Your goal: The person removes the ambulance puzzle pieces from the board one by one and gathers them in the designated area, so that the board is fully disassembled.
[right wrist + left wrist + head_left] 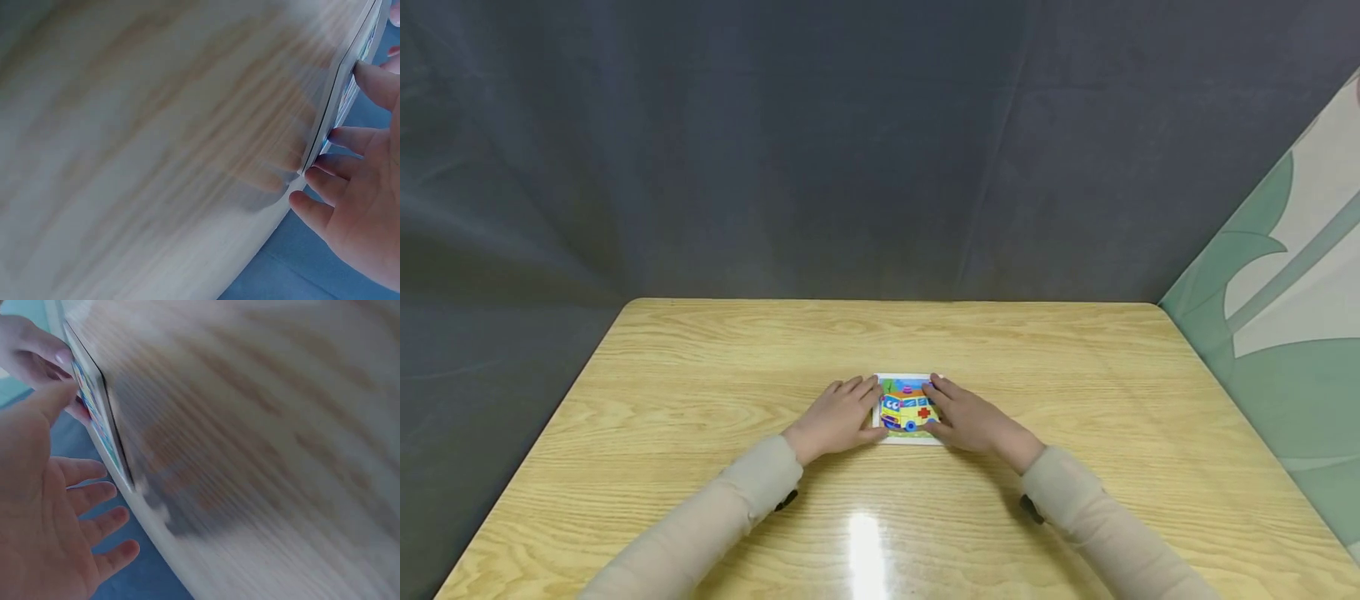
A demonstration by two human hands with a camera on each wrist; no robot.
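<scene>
A small rectangular picture board [910,410] with a white border lies flat on the table, showing a yellow cartoon ambulance with a red cross. My left hand [837,418] is at its left side, fingers fairly straight, with thumb and fingertips over the border. On the opposite side, my right hand [973,421] rests its fingertips on the picture and covers part of the right border. The left wrist view shows the board [103,412] edge-on, with the left hand [47,512] spread beside it. Extended fingers of the right hand [359,187] meet the board's edge in the right wrist view.
The wood-grain table [715,358] has a glare spot near its front. Behind it hangs a dark curtain [850,150], which also runs along the left side. A panel with green leaf shapes [1285,350] borders the table's right side.
</scene>
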